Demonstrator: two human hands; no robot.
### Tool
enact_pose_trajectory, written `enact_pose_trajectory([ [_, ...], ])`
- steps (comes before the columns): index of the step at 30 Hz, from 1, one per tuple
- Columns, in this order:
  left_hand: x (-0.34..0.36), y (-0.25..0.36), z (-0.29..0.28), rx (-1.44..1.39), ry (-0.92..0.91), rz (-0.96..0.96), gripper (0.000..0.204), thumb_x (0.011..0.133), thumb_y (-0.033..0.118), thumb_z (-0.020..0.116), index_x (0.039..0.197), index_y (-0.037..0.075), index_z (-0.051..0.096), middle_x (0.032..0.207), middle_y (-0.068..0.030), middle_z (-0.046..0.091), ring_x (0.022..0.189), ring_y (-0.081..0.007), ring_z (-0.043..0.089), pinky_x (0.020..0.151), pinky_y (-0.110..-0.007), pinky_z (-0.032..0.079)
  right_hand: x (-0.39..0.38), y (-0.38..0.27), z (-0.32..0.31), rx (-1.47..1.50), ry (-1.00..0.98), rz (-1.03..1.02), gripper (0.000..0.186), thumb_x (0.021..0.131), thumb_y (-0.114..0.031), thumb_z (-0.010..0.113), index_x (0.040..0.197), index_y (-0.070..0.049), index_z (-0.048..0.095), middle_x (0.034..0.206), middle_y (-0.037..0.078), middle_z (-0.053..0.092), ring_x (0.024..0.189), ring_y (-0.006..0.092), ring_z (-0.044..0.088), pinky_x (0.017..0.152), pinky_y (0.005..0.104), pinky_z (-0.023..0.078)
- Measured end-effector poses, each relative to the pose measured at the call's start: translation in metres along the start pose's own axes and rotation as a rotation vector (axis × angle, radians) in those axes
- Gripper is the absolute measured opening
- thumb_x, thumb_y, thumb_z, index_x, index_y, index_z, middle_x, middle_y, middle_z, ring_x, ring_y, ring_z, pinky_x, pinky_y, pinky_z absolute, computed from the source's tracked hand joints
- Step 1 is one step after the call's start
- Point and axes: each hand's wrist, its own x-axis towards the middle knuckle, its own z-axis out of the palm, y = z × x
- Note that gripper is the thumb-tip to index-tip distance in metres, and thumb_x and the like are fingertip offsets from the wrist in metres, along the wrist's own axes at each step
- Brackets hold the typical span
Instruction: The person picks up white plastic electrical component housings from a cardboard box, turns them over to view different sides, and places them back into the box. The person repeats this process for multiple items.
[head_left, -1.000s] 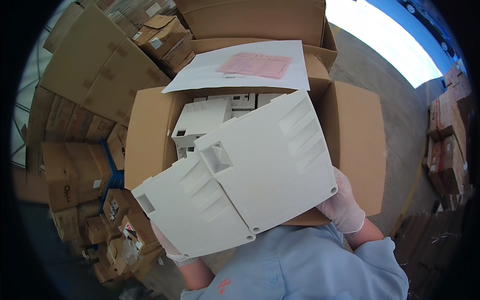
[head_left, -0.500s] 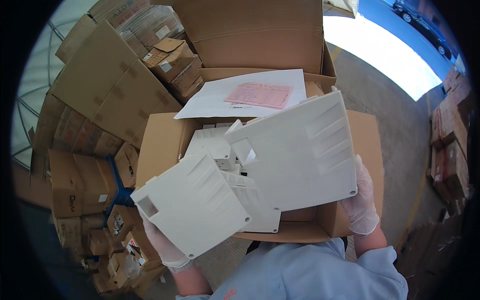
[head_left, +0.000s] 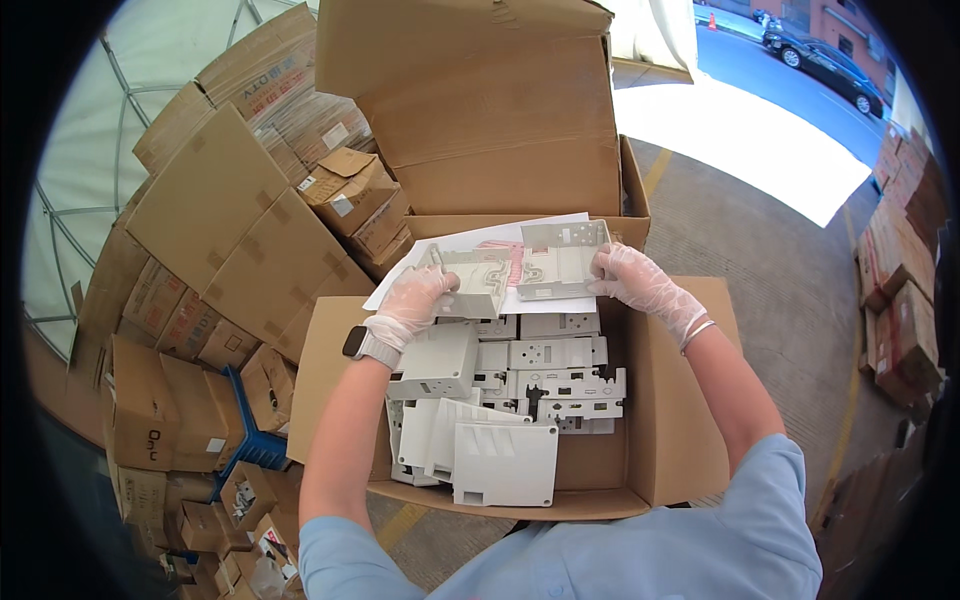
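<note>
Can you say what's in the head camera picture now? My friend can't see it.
The gloved left hand holds a pale piece and the gloved right hand holds another pale piece, over white paper. Below, an open cardboard box holds more white parts.

The left forearm [head_left: 338,440] and right forearm [head_left: 738,392] are stretched forward; the gloved left hand [head_left: 415,298] and right hand [head_left: 638,280] are held apart, fingers [head_left: 605,264] bent in a pinch.

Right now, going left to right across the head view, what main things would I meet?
Left box stack, watch, left fingers, left held panel, right held panel, right fingers, right box stack.
</note>
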Motion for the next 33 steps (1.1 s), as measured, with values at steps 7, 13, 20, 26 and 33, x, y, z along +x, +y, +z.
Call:
enact_pose_trajectory([
  [7, 0.014, 0.02, 0.015, -0.257, 0.199, -0.072, 0.024, 0.079, 0.018, 0.07, 0.099, 0.009, 0.062, 0.094, -0.0086, 0.06, 0.095, -0.0286, 0.057, 0.083, -0.037, 0.046, -0.005, 0.017, -0.001, -0.095, 0.23, -0.144, 0.029, 0.078, -0.02, 0.073, 0.102, -0.007, 0.063, 0.121, 0.009, 0.059, 0.116, 0.0289, 0.051, 0.099, 0.0382, 0.041],
  [13, 0.007, 0.028, 0.007, -0.353, 0.273, -0.154, 0.03, 0.081, 0.017, 0.069, 0.107, 0.006, 0.061, 0.103, -0.0101, 0.06, 0.1, -0.0285, 0.056, 0.089, -0.038, 0.045, -0.01, -0.001, -0.007, -0.06, 0.25, -0.05, 0.034, 0.08, -0.016, 0.071, 0.112, -0.008, 0.061, 0.12, 0.011, 0.059, 0.118, 0.03, 0.05, 0.102, 0.0388, 0.041],
  [20, -0.058, 0.081, -0.001, -0.584, 0.151, -0.169, 0.031, 0.082, 0.015, 0.069, 0.111, 0.008, 0.06, 0.106, -0.0088, 0.06, 0.103, -0.027, 0.056, 0.091, -0.037, 0.043, -0.071, -0.047, 0.011, 0.033, 0.206, -0.088, 0.013, 0.082, -0.015, 0.067, 0.078, -0.006, 0.058, 0.078, 0.007, 0.061, 0.078, 0.0262, 0.06, 0.071, 0.0369, 0.05],
  [26, -0.109, 0.157, 0.018, -0.46, -0.082, 0.035, 0.068, 0.072, 0.032, 0.077, 0.13, 0.01, 0.048, 0.126, -0.0116, 0.051, 0.123, -0.03, 0.045, 0.105, -0.043, 0.033, -0.108, -0.081, 0.086, -0.654, -0.412, -0.132, 0.047, 0.07, -0.045, 0.075, 0.092, -0.007, 0.057, 0.078, 0.005, 0.056, 0.072, 0.019, 0.058, 0.064, 0.0317, 0.048],
  [33, -0.139, 0.161, 0.042, -0.278, -0.164, -0.069, 0.087, 0.068, 0.037, 0.079, 0.14, 0.01, 0.038, 0.138, -0.0141, 0.042, 0.132, -0.0345, 0.035, 0.113, -0.05, 0.02, -0.093, -0.086, 0.12, -0.841, -0.362, -0.146, 0.038, 0.074, -0.036, 0.072, 0.092, -0.007, 0.057, 0.081, 0.005, 0.055, 0.072, 0.0175, 0.059, 0.057, 0.03, 0.048],
])
